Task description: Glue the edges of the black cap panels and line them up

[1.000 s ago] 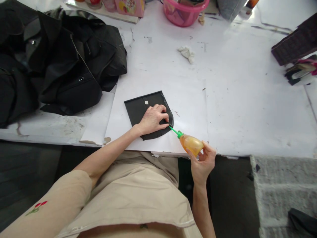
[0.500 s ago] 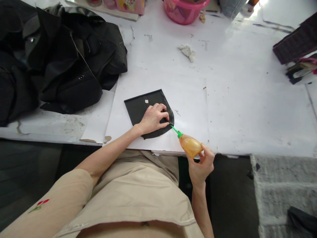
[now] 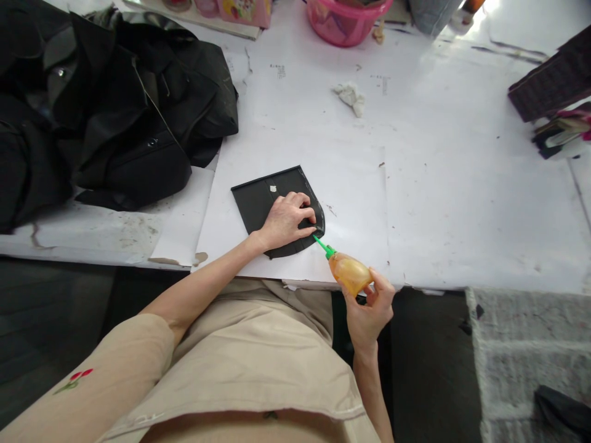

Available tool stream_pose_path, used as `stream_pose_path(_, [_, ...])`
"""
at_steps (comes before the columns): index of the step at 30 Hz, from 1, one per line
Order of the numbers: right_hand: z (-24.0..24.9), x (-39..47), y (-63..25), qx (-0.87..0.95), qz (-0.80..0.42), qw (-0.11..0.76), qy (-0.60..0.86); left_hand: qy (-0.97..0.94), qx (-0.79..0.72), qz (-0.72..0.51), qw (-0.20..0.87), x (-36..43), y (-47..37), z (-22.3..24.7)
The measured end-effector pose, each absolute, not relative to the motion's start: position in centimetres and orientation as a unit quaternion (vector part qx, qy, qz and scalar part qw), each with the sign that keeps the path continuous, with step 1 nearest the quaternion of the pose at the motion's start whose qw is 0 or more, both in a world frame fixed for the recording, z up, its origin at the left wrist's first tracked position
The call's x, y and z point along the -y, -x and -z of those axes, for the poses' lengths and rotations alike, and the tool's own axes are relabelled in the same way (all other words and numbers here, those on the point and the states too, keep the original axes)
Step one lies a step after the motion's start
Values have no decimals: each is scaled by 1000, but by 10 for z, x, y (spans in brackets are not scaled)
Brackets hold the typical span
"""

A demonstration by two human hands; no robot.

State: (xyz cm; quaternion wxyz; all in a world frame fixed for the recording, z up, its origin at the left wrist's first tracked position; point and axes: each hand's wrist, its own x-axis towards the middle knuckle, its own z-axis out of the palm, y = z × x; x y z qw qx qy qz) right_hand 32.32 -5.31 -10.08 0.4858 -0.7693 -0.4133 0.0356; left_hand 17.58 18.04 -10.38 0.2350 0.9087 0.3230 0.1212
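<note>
A flat black piece [image 3: 261, 197] with one rounded corner lies on the white paper-covered table [image 3: 438, 184] near its front edge. My left hand [image 3: 287, 220] presses down on the piece with fingers curled. My right hand [image 3: 369, 304] grips an amber glue bottle [image 3: 349, 272]; its green nozzle [image 3: 322, 245] touches the piece's rounded lower-right edge, just below my left fingers. A shiny line runs along the piece's right edge.
A heap of black garments [image 3: 101, 104] covers the table's left side. A pink basin [image 3: 344, 21] stands at the back, a crumpled white scrap [image 3: 349, 95] in front of it. Dark stacked items [image 3: 551, 92] sit at the right edge.
The bottle and my right hand have shifted slightly left and down along the piece's rounded edge. My left hand stays pressed on the piece.
</note>
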Motion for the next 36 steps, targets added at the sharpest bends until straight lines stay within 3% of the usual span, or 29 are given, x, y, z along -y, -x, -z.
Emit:
stream_pose_path(13, [99, 60, -318, 379, -101, 500, 772, -901, -331, -135, 245, -184, -178, 110])
stream_pose_path(19, [101, 58, -320, 353, -116, 506, 779, -909, -247, -114, 315, -190, -149, 102])
stream_pose_path(36, [101, 67, -309, 377, -111, 514, 762, -907, -243, -137, 314, -184, -123, 116])
